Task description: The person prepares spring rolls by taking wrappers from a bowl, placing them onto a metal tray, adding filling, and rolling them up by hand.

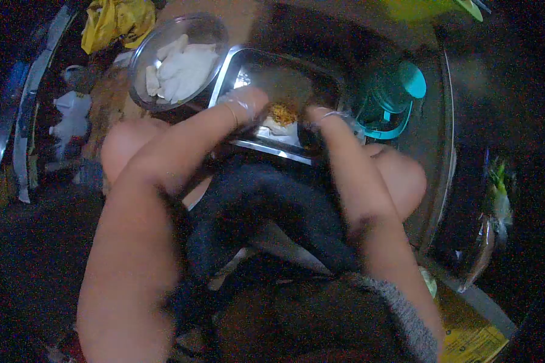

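A metal tray (271,149) lies in front of me. Inside it, a pale flat piece (278,131) carries a heap of orange-brown filling (283,114). My left hand (249,101), in a thin clear glove, is over the tray's left part, just left of the filling. On the filling's right side is my right hand (318,116), also in a clear glove. Blur and shadow hide the fingers of both hands, so whether they touch or grip the pale piece is unclear.
A clear bowl (138,78) of white pieces (183,69) stands left of the tray. Right of it is a teal-rimmed container (386,130) with a teal round part (412,80). A yellow bag (116,23) lies at the upper left, green stalks (499,190) at the far right.
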Available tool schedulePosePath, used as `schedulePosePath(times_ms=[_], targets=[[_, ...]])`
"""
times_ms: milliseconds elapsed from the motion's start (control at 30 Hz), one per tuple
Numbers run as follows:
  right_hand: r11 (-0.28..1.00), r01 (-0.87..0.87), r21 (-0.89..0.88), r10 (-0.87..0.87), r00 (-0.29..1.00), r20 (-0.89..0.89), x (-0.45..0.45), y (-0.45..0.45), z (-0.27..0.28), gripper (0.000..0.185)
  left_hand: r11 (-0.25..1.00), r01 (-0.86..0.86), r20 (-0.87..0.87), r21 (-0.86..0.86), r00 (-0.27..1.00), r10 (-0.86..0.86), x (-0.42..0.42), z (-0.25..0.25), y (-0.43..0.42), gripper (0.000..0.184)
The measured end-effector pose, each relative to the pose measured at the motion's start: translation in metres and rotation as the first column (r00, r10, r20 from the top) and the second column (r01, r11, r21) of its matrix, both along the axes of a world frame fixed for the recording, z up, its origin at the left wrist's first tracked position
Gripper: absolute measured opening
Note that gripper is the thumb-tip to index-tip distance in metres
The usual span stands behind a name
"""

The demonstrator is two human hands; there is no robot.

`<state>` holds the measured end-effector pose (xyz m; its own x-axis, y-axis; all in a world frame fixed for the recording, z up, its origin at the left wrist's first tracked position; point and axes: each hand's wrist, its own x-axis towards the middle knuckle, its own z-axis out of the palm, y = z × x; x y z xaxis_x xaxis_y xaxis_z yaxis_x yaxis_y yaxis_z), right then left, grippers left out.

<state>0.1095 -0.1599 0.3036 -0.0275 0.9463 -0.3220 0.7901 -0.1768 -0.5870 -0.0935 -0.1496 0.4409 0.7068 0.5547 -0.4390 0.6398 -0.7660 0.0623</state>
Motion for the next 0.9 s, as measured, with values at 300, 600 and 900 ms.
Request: schedulePosePath(times_ms=[300,600,900], targets=[[0.985,-0.135,-0.109,0.156,0.963,0.219,-0.01,-0.017,0.01,0.045,0.972,-0.199,-0.114,-0.121,0.976,0.186,-0.008,-0.014,0.009,0.024],[0.935,-0.293,-0.201,0.339,0.906,0.252,0.0,-0.008,0.016,0.043,0.98,-0.18,-0.096,-0.081,0.98,0.172,0.0,-0.013,0.017,0.026],[0.966,-0.256,0.031,0.251,0.961,0.12,-0.036,-0.024,0.07,0.077,0.994,-0.076,0.135,0.082,0.989,0.065,-0.006,-0.04,0.017,0.034]])
